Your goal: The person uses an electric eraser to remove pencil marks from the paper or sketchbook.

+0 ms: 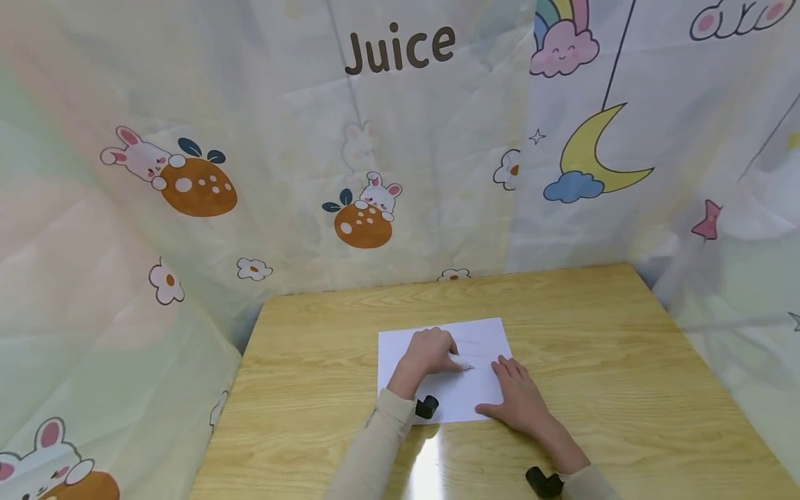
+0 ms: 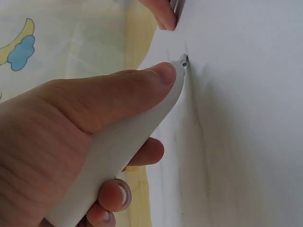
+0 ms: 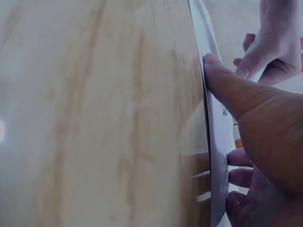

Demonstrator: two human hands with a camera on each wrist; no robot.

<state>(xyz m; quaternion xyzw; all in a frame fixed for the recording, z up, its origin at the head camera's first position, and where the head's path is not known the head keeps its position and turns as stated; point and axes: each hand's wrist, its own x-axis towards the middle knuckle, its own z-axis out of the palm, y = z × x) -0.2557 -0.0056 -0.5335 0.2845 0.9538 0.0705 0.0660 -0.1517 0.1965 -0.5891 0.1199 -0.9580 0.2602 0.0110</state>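
Note:
A white sheet of paper (image 1: 459, 403) lies on the wooden table in the head view, with faint lines across its upper part. My left hand (image 1: 431, 351) grips a thick white correction pen (image 2: 118, 142), thumb along its tapered front. The pen's metal tip (image 2: 183, 59) meets the paper, beside a faint streak. At the sheet's right side rests my right hand (image 1: 517, 399), its fingers spread and its thumb along the near edge. The right wrist view shows that thumb lying over the edge of the paper (image 3: 218, 156), the other fingertips farther along it.
Bare wood of the table (image 1: 312, 389) surrounds the sheet. A printed cloth (image 1: 281, 139) with rabbits, a moon and flowers hangs behind and at both sides. One black wrist camera (image 1: 428, 407) overlaps the paper's near edge; another black camera (image 1: 544, 482) sits by the right wrist.

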